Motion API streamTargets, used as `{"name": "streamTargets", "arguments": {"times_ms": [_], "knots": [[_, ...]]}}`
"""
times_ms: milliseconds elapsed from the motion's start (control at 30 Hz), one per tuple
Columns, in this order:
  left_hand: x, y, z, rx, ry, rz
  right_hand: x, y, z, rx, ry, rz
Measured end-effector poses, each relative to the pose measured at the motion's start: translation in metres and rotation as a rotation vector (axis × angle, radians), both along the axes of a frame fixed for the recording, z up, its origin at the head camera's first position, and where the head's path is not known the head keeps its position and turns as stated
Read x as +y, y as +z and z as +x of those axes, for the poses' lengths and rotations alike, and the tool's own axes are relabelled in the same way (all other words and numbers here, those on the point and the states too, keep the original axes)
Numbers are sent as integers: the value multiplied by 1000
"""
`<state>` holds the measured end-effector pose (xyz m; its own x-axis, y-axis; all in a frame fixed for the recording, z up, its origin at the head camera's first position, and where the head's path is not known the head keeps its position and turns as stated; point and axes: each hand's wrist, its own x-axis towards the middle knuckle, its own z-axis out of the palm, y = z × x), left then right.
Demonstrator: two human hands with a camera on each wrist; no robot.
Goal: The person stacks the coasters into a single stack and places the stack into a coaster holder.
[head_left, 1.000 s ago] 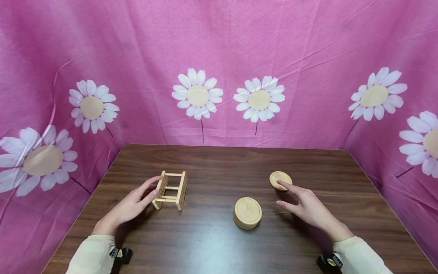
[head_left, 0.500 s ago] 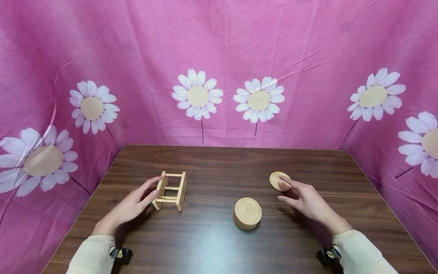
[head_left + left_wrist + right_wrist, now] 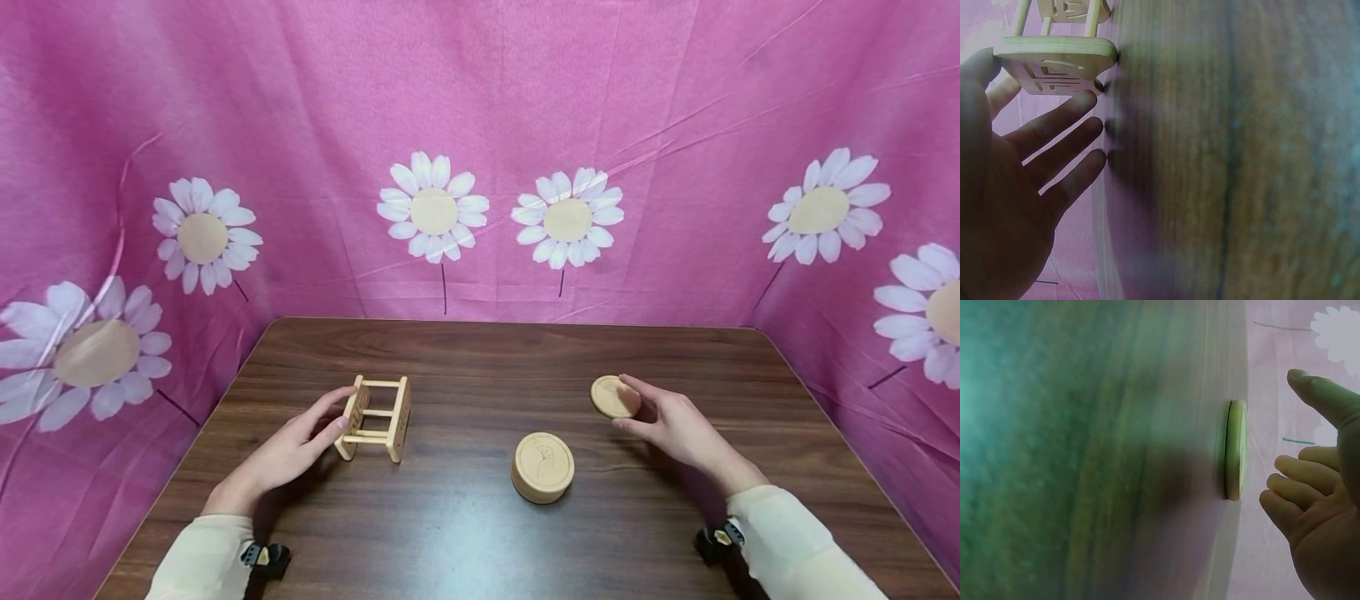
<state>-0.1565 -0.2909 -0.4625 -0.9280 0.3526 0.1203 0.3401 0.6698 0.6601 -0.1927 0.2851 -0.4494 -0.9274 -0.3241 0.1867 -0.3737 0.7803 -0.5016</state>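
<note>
I see the table's (image 3: pixel 480 354) far and side edges well apart from the 1 coaster stack (image 3: pixel 543 467), with 1 rack (image 3: pixel 377 412) left of it, pinched lightly by the left hand (image 3: pixel 288 446), and 1 loose coaster (image 3: pixel 611 397) behind its right, where the right hand (image 3: pixel 678 425) hangs, fingers parted, holding nothing.

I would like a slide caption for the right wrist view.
A person's open right grip hovers above a round wooden disc lying on the table.
</note>
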Motion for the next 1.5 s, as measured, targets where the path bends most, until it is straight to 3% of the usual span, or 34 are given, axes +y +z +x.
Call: {"name": "streamTargets", "arguments": {"times_ms": [800, 1500], "knots": [[-2, -4, -1, -6, 24, -18, 11, -12, -25, -155, -12, 47], [0, 1, 0, -12, 13, -10, 7, -21, -28, -67, -40, 118]]}}
